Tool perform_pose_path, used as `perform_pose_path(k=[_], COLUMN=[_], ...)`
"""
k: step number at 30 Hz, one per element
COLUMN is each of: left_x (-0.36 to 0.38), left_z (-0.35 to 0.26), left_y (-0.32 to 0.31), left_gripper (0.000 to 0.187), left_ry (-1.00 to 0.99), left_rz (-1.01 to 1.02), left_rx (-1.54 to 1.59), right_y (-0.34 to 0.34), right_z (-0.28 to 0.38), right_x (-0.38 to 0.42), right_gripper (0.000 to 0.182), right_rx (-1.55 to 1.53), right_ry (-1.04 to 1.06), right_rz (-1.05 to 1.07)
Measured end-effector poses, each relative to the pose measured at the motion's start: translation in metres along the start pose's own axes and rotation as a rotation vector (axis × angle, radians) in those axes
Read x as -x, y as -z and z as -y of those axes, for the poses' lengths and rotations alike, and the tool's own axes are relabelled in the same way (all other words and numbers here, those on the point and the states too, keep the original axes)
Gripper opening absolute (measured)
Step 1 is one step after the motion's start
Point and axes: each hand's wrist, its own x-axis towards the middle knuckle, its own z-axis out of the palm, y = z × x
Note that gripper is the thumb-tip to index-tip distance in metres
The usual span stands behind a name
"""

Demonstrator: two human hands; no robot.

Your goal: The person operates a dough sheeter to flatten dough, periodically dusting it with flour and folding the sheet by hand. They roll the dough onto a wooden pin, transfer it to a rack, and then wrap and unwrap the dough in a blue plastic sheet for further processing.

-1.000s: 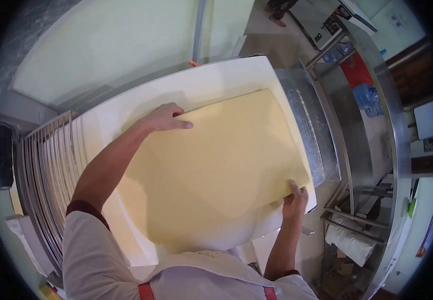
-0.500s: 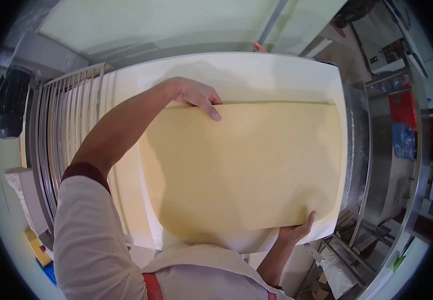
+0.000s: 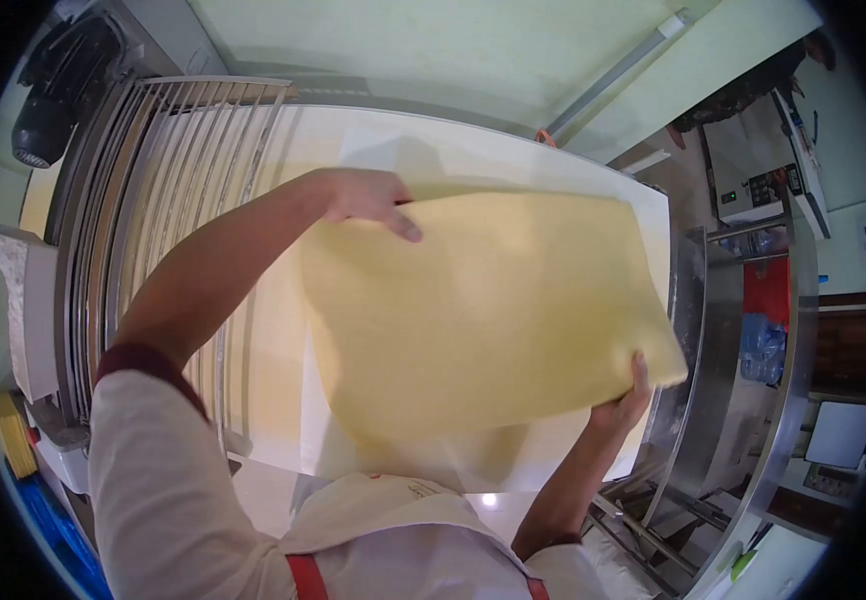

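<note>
A wide, pale yellow sheet [image 3: 493,310] spans the middle of the view above a white work surface [image 3: 338,455]. My left hand [image 3: 373,203] grips its far edge near the left, thumb on top and fingers hidden beneath. At the near right my right hand [image 3: 628,400] holds the lower edge, its thumb on the upper face and its other fingers out of sight underneath. The sheet's right corner is raised and bends past my right hand.
A metal rack [image 3: 243,150] of long bars stands at the left, with a black motor-like device [image 3: 48,125] behind it. Metal shelving [image 3: 788,330] runs along the right, holding clear blue-tinted bottles [image 3: 761,350]. A pale wall [image 3: 403,50] lies beyond the surface.
The view has shifted. My right hand has lifted its side of the sheet up and to the right, and the sheet now bends and tilts. My left hand keeps its grip at the far edge.
</note>
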Motion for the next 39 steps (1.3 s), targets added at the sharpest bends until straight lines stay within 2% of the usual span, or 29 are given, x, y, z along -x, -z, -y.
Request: perform_pose_path(k=[1,3,5,7,10,11,12,15,17,20,25,28,32,35,36,39], left_x=[0.02,0.062,0.094,0.115,0.122,0.118,0.111,0.096,0.08,0.055,0.005,0.0,0.044,0.072,0.069,0.043], left_z=[0.004,0.012,0.034,0.061,0.115,0.134,0.154,0.17,0.159,0.141,0.107,0.098,0.091,0.089,0.095,0.128], left_y=[-0.005,-0.028,-0.06,-0.105,-0.169,-0.182,-0.19,-0.172,-0.145,-0.102,-0.048,-0.047,-0.062,-0.074,-0.074,-0.087], left_gripper=[0.046,0.046,0.042,0.041,0.046,0.048,0.049,0.049,0.045,0.043,0.038,0.037,0.039,0.039,0.041,0.048], left_ry=[-0.042,0.041,0.133,0.119,0.105,0.076,0.069,-0.025,0.029,0.0,-0.118,-0.111,-0.284,-0.318,-0.323,-0.423], left_rz=[-0.095,-0.229,-0.334,-0.442,-0.554,-0.577,-0.618,-0.632,-0.663,-0.713,-0.602,-0.634,-0.6,-0.613,-0.601,-0.67], left_rx=[-0.031,0.126,0.32,0.523,0.888,1.068,1.093,1.308,1.18,1.046,1.097,0.996,0.989,1.063,1.066,0.934], right_y=[-0.012,-0.039,-0.069,-0.091,-0.097,-0.1,-0.104,-0.108,-0.096,-0.089,-0.096,-0.106,-0.113,-0.113,-0.108,-0.073], right_z=[0.002,0.005,0.001,-0.016,-0.087,-0.092,-0.095,-0.087,-0.081,-0.082,-0.081,-0.081,-0.048,-0.04,-0.045,-0.091], right_x=[-0.014,-0.044,-0.074,-0.114,-0.172,-0.17,-0.163,-0.13,-0.105,-0.093,-0.078,-0.079,-0.069,-0.059,-0.059,-0.067], right_gripper=[0.051,0.051,0.048,0.046,0.046,0.047,0.047,0.048,0.049,0.049,0.056,0.057,0.055,0.054,0.056,0.058], right_rx=[0.008,-0.005,0.034,0.042,0.127,0.162,0.207,0.304,0.385,0.459,0.487,0.507,0.507,0.317,0.32,0.335], right_ry=[0.012,-0.014,-0.12,-0.38,-0.615,-0.606,-0.599,-0.529,-0.502,-0.528,-0.506,-0.47,-0.364,-0.466,-0.489,-0.34], right_rz=[0.059,0.272,0.397,0.486,0.682,0.632,0.587,0.556,0.54,0.508,0.497,0.53,0.644,0.61,0.61,0.539])
